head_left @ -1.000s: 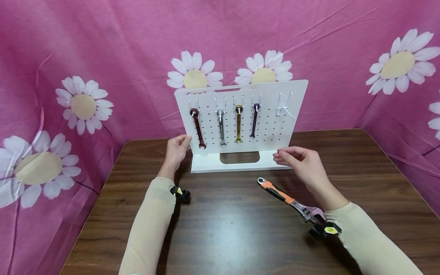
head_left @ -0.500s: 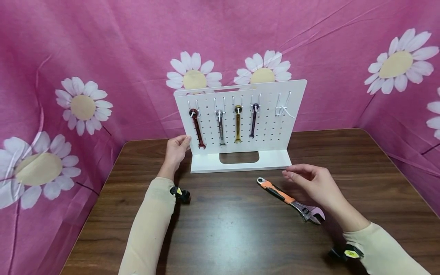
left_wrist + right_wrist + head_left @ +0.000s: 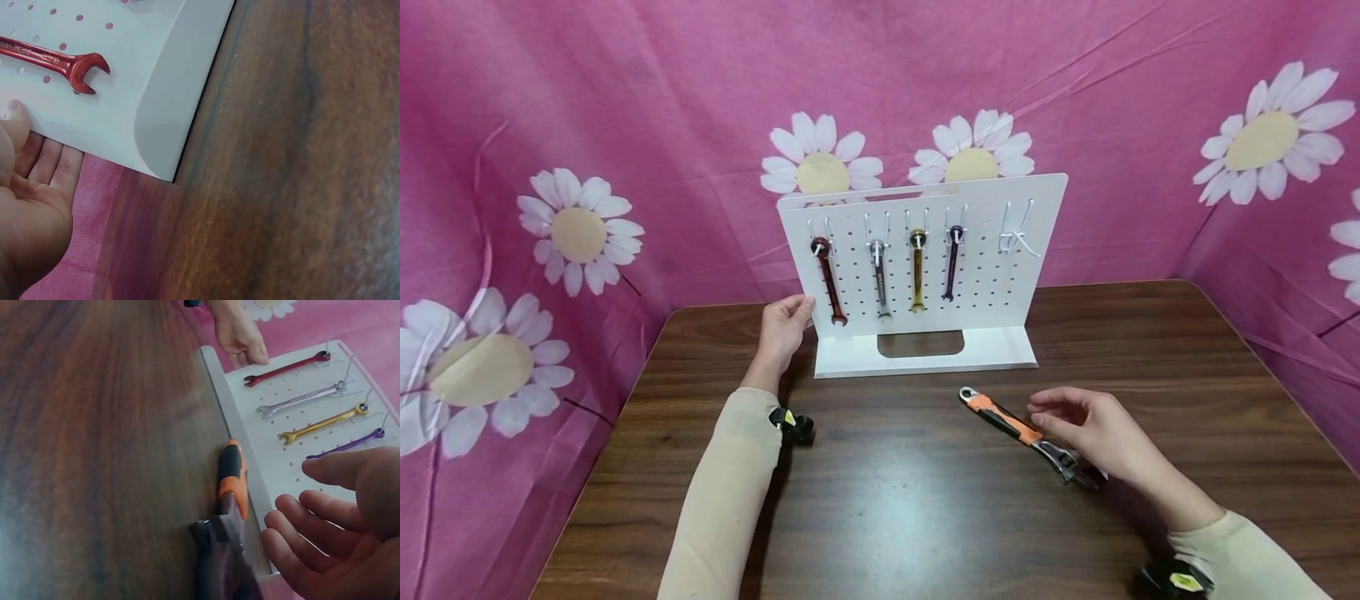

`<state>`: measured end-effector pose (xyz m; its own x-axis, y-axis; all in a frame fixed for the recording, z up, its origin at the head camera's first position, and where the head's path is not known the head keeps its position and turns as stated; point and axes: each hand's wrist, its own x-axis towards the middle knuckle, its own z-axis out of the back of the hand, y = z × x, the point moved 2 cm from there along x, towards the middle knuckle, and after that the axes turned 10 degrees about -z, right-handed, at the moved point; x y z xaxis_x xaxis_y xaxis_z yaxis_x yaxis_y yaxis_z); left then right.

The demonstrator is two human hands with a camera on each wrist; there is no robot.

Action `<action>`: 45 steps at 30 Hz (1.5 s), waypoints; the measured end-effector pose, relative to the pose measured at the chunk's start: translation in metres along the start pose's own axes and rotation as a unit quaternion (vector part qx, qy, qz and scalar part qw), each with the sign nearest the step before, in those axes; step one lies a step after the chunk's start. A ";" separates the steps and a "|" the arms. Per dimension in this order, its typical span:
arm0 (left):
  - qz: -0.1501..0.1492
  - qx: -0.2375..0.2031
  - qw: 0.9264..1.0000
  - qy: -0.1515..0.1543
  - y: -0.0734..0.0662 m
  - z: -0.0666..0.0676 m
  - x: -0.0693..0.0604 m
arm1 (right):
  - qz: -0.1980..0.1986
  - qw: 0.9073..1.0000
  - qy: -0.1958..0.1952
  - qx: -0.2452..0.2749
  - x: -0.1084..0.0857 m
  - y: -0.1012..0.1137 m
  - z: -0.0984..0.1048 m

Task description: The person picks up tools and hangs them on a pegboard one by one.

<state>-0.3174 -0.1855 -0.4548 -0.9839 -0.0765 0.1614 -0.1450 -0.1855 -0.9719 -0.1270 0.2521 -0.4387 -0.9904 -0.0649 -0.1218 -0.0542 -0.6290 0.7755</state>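
Note:
A white pegboard stand (image 3: 985, 287) stands on the table, its left edge pinched by my left hand (image 3: 782, 333). In the left wrist view the thumb (image 3: 17, 119) lies on the board's front and the other fingers go behind it. Four wire hooks carry a red wrench (image 3: 830, 283), a silver wrench (image 3: 881, 279), a gold wrench (image 3: 917, 275) and a purple wrench (image 3: 952, 265). An adjustable wrench (image 3: 1000, 417) with an orange and black handle lies before the stand. Over its jaw end hovers my right hand (image 3: 1097, 429), fingers relaxed, holding nothing and partly hiding the head.
A bare wire hook (image 3: 1017, 237) sits at the board's right side. The wooden table (image 3: 880, 517) reaches forward of the stand. Behind hangs a pink cloth (image 3: 700, 100) printed with daisies.
My right hand has moved from the stand's right base corner toward me and rightward, over the adjustable wrench. The left hand keeps its place on the board's edge.

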 end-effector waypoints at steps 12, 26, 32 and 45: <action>0.008 -0.001 1.000 0.002 0.001 0.000 -0.001 | -0.008 0.999 0.018 -0.034 -0.003 -0.013 -0.015; 0.001 0.001 1.000 -0.002 0.000 -0.002 -0.001 | -0.011 0.990 -0.044 -0.133 0.001 -0.003 -0.030; 0.001 0.001 1.000 -0.002 -0.001 -0.002 -0.001 | -0.018 0.990 -0.062 -0.123 -0.003 -0.003 -0.031; 0.007 0.002 1.000 0.002 -0.001 -0.001 -0.002 | -0.059 0.993 -0.074 -0.068 -0.007 -0.005 -0.020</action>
<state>-0.3158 -0.1843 -0.4541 -0.9863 -0.0759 0.1463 -0.1300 -0.1881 -0.9735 -0.1173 0.2398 -0.4538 -0.9866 0.1241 -0.1058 -0.1629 -0.7253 0.6689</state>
